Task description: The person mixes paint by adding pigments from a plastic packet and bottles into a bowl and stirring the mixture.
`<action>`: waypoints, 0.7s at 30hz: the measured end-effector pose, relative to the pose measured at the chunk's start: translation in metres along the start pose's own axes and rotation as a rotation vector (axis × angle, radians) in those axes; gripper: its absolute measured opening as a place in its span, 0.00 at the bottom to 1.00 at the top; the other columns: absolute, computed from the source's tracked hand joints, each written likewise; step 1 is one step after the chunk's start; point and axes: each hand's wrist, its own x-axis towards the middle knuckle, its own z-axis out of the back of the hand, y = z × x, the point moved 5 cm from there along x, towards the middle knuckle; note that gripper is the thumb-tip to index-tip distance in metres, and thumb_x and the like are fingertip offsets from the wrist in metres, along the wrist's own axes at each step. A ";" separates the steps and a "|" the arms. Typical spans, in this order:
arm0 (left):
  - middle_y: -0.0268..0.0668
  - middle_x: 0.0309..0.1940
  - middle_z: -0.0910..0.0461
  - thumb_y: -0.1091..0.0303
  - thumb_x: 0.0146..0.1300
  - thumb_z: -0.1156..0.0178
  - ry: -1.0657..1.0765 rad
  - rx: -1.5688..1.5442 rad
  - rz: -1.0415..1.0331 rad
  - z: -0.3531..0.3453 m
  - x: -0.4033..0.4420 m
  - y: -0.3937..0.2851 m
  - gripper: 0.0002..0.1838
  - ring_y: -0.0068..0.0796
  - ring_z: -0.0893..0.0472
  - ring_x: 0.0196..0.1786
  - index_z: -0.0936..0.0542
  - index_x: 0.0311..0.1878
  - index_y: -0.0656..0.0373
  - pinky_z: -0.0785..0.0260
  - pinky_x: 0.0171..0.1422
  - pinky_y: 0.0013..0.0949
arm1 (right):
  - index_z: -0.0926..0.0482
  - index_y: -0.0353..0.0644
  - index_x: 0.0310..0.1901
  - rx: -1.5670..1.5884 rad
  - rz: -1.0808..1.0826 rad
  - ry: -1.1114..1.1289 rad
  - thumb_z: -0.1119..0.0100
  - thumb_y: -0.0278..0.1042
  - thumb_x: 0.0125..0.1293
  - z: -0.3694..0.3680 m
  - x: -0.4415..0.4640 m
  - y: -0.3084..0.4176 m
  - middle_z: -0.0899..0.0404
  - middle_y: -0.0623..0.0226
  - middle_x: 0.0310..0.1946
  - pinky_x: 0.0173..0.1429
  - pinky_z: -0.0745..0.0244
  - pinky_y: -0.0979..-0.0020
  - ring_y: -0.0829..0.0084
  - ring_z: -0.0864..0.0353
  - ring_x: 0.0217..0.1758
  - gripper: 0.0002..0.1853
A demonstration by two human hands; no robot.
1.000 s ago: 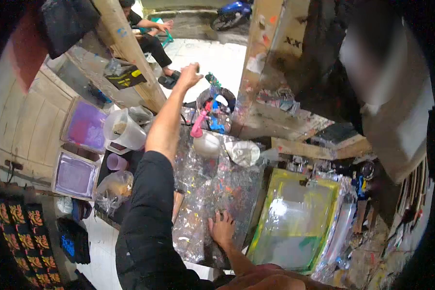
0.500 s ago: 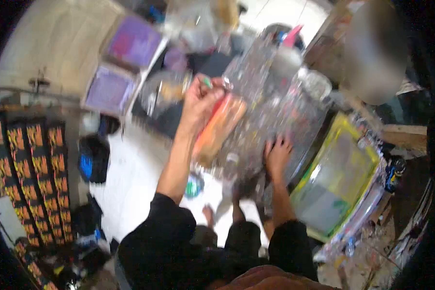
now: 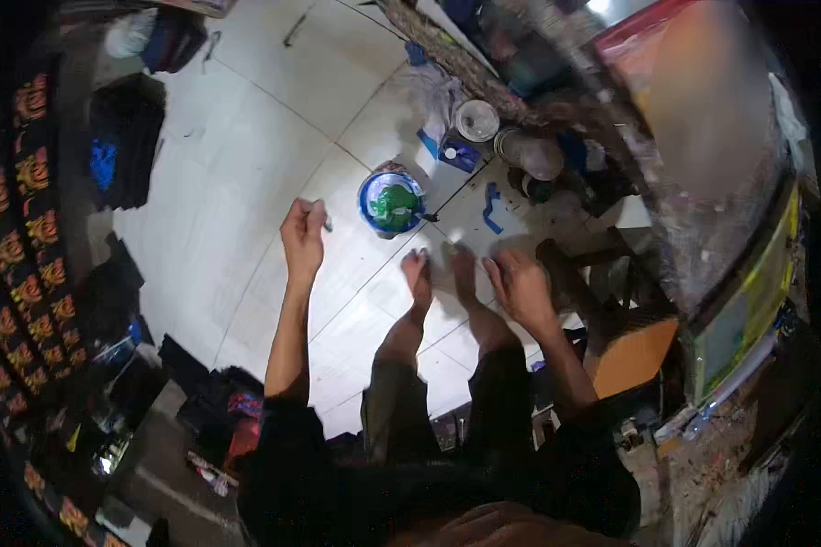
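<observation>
Over the tiled floor, my left hand (image 3: pixel 303 239) is raised with its fingers pinched together. A small greenish bit shows at the fingertips, too small to name. To its right, on the floor, stands a round tub (image 3: pixel 363 202) with a blue rim, holding green paint (image 3: pixel 397 208). A short dark stick or handle juts from the tub's right side. My right hand (image 3: pixel 523 287) hangs beside my right knee, its fingers loosely apart and nothing seen in them. Neither hand touches the tub.
A wooden stool (image 3: pixel 637 356) with an orange-brown side stands by my right leg. Several jars, a purple-blue box (image 3: pixel 459 155) and a blue strip (image 3: pixel 492 208) lie ahead. Stacked black printed cloths (image 3: pixel 36 237) line the left. A yellow-edged screen frame (image 3: pixel 748 319) leans at right.
My view has swung down from the stained worktable to the floor and the paint tub. My left hand has left the space above the table; my right hand has come off the tabletop.
</observation>
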 end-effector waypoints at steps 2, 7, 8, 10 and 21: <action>0.29 0.19 0.31 0.69 0.70 0.46 0.015 0.000 0.123 0.003 0.004 0.088 0.13 0.17 0.31 0.24 0.30 0.27 0.60 0.37 0.31 0.24 | 0.29 0.31 0.54 -0.101 0.191 -0.174 0.43 0.34 0.65 -0.136 0.014 -0.129 0.25 0.47 0.43 0.46 0.27 0.54 0.47 0.23 0.40 0.19; 0.30 0.22 0.27 0.67 0.69 0.44 0.030 -0.149 0.135 -0.033 0.055 0.257 0.11 0.18 0.30 0.27 0.28 0.30 0.60 0.37 0.35 0.25 | 0.31 0.31 0.57 -0.220 -0.058 -0.442 0.45 0.30 0.65 -0.239 0.133 -0.262 0.28 0.46 0.53 0.56 0.31 0.56 0.50 0.26 0.51 0.20; 0.31 0.24 0.25 0.68 0.68 0.43 0.034 -0.229 0.112 -0.046 0.070 0.270 0.10 0.19 0.28 0.30 0.27 0.32 0.62 0.35 0.38 0.25 | 0.31 0.31 0.57 -0.235 -0.050 -0.458 0.45 0.30 0.65 -0.252 0.141 -0.278 0.28 0.46 0.53 0.56 0.31 0.56 0.50 0.26 0.51 0.20; 0.37 0.31 0.20 0.73 0.64 0.40 0.050 -0.380 0.056 -0.063 0.094 0.295 0.06 0.24 0.21 0.38 0.23 0.40 0.66 0.29 0.50 0.28 | 0.30 0.32 0.56 -0.252 -0.075 -0.123 0.46 0.27 0.64 -0.298 0.142 -0.316 0.27 0.48 0.52 0.52 0.27 0.58 0.50 0.25 0.48 0.19; 0.35 0.31 0.20 0.73 0.65 0.41 0.005 -0.116 -0.354 -0.073 0.177 0.311 0.08 0.23 0.23 0.33 0.24 0.46 0.64 0.27 0.42 0.26 | 0.24 0.27 0.37 -0.265 -0.068 -1.141 0.45 0.23 0.62 -0.096 0.050 -0.220 0.25 0.41 0.42 0.45 0.25 0.56 0.46 0.22 0.41 0.06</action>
